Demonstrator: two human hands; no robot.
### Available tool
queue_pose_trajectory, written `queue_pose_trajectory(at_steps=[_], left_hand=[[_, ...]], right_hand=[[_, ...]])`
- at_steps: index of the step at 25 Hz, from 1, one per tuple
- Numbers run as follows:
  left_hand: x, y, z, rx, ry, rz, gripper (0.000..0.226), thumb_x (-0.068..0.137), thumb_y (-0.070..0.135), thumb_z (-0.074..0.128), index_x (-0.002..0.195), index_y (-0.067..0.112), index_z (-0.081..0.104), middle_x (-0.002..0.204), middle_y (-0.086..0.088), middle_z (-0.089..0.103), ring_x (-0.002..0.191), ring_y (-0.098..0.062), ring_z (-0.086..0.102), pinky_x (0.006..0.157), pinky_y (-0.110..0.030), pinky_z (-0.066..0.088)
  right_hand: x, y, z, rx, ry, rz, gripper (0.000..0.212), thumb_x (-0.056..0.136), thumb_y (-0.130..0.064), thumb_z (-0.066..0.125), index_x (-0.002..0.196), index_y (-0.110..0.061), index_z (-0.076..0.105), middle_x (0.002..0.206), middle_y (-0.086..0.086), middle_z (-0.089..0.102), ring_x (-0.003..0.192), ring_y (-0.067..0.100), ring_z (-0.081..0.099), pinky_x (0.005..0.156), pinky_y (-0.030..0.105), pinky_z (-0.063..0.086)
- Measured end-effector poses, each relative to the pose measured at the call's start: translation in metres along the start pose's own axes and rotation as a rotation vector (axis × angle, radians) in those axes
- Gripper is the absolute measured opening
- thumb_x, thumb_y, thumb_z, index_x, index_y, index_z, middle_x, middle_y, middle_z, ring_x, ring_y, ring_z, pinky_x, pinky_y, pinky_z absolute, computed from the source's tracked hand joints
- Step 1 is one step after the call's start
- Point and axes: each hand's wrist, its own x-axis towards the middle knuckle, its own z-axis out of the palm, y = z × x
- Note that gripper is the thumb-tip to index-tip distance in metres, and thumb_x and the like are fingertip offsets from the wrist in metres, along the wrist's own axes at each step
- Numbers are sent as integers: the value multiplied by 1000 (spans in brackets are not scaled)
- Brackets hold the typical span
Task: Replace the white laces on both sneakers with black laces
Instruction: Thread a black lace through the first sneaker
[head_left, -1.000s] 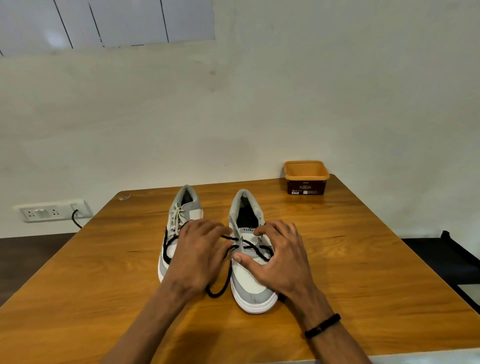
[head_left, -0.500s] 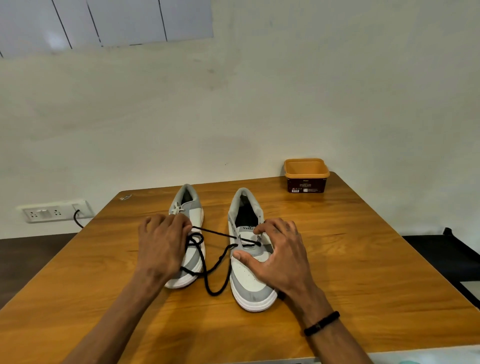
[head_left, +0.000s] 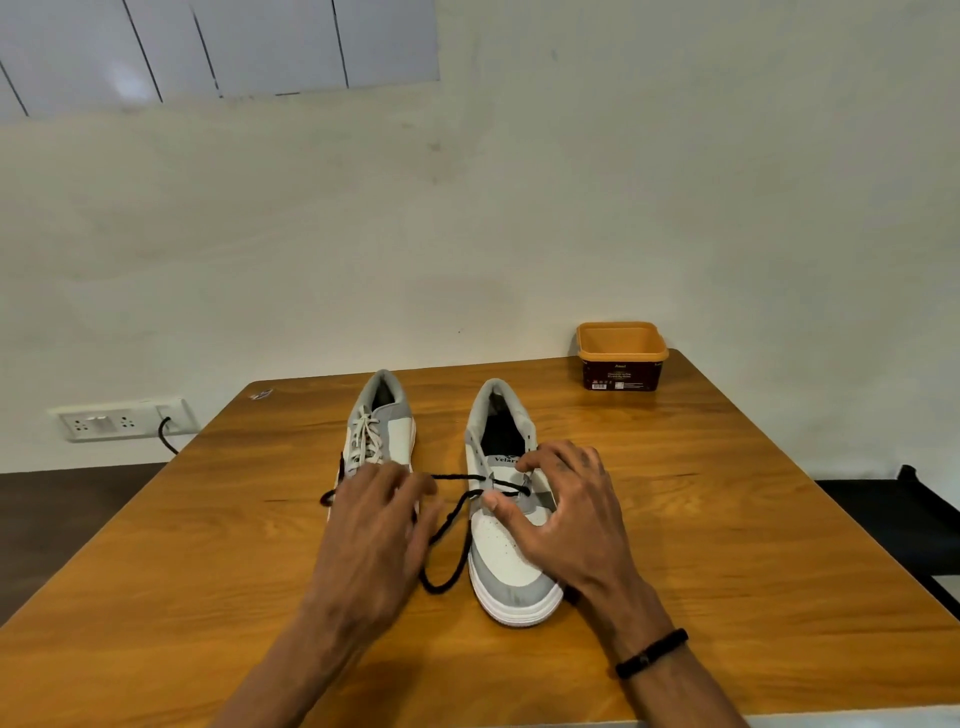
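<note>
Two grey-and-white sneakers stand side by side on the wooden table (head_left: 701, 519), toes toward me. The left sneaker (head_left: 397, 431) is strung with white laces (head_left: 365, 439). A black lace (head_left: 452, 514) crosses the lowest eyelets of the right sneaker (head_left: 511, 571), and its slack loops down onto the table between the shoes. My left hand (head_left: 374, 525) hovers over the left sneaker's toe and holds the black lace, which runs taut from its fingertips to the right shoe. My right hand (head_left: 566, 514) grips the right sneaker at the eyelets, thumb and forefinger on either side of the lace.
An open orange tub (head_left: 621, 356) with a dark label sits at the table's far right corner. A small scrap (head_left: 261, 395) lies at the far left corner. A wall socket with a plugged cable (head_left: 122, 418) is to the left, and a dark chair (head_left: 904, 525) to the right.
My left hand pulled the black lace out to the left, then came partway back toward the middle. My right hand stayed on the right sneaker.
</note>
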Motion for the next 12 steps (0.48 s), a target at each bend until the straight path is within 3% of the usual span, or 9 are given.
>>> queue_pose_trajectory(at_steps=[3,6,10,12], left_hand=[[-35,21,7,-120,-195,43,27,107,53,44,112,38,65,105,20,58,95,-2,48,82,-26,47],[-45,21,6,-268,-221,-23,14,106,45,52,110,40,64,105,27,55,100,3,49,83,-21,46],[-23,38,-23,-631,-110,-213,9,103,35,57,99,31,63,90,14,69,88,-9,68,73,-28,58],[1,43,-39,-819,27,-348,6,100,23,62,99,19,66,92,5,76,85,-13,74,78,-28,62]], right_hand=[[0,2,3,61,-10,26,52,98,-74,41,109,-31,66,115,-16,56,112,7,46,91,33,49],[-1,2,3,119,12,20,53,105,-66,31,111,-29,67,114,-16,57,112,7,47,91,36,49],[-2,0,1,205,46,23,57,110,-57,24,105,-24,70,108,-14,59,110,5,50,94,34,45],[-2,-1,0,240,59,30,56,111,-54,25,102,-22,70,106,-14,60,109,1,50,93,33,44]])
